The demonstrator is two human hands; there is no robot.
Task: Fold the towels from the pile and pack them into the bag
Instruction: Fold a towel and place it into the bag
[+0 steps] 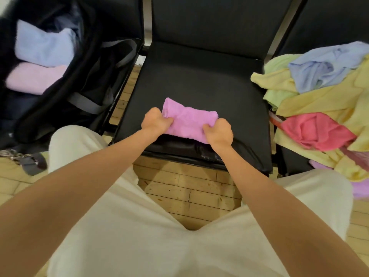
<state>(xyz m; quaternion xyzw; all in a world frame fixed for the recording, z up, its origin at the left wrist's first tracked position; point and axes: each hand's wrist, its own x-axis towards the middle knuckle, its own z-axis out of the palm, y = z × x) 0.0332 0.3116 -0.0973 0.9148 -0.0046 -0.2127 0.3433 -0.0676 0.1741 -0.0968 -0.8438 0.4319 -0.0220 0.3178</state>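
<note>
A folded pink towel lies at the front of the middle black chair seat. My left hand grips its left end and my right hand grips its right end, fingers curled round the cloth. The open black bag sits on the chair to the left, holding a folded light blue towel and a folded pale pink towel. The pile of loose towels lies on the chair to the right: yellow, light blue, green and a red one.
Black chair backs stand behind the seats. Wooden floor shows between my legs in cream trousers. A bag strap with a metal clip lies at the left by my knee.
</note>
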